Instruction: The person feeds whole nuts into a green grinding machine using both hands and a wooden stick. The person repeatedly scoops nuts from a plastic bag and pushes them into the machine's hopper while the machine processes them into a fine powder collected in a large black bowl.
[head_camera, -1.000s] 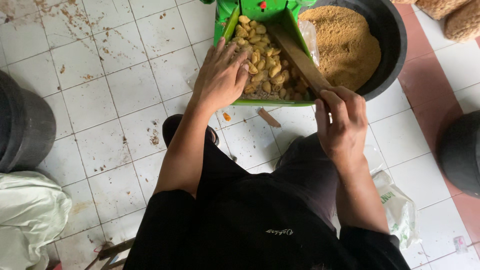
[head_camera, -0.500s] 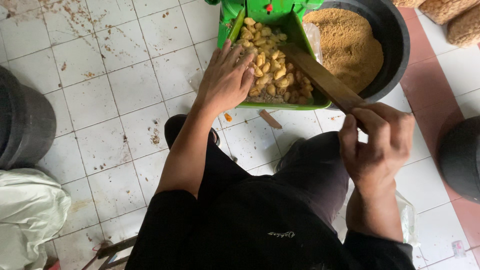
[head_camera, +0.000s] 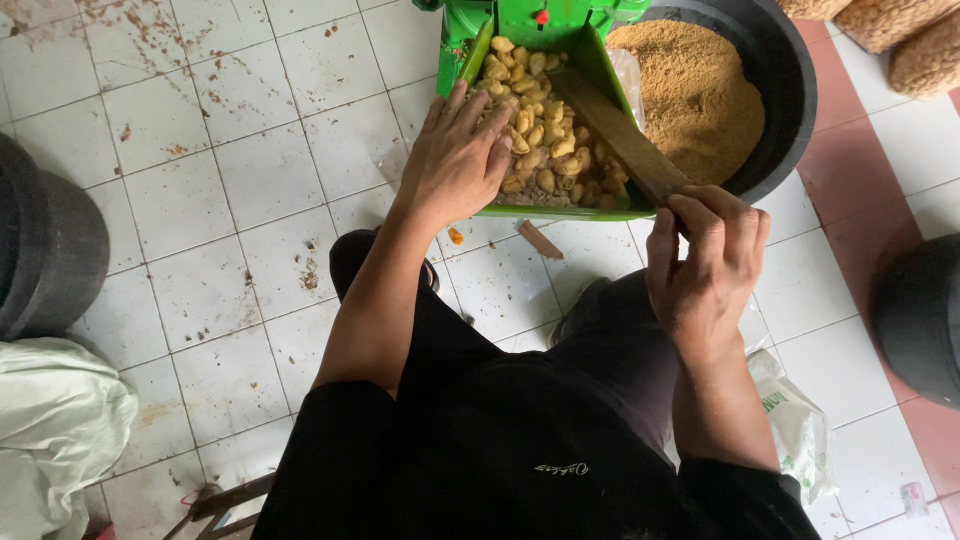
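Yellow chunks (head_camera: 535, 135) in the green hopper (head_camera: 600, 70) are pressed by the flat, open left hand (head_camera: 460, 160), while a wooden stick (head_camera: 618, 135) is gripped firmly by the closed right hand (head_camera: 705, 265).

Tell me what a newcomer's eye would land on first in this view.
The bright green plastic hopper at top centre, heaped with pale yellow chunks, stands out first. The left hand lies on the chunks, while the right hand has its grip on a flat brown wooden stick slanting into them. Beside it, a black round tub holds golden-brown crumbs.
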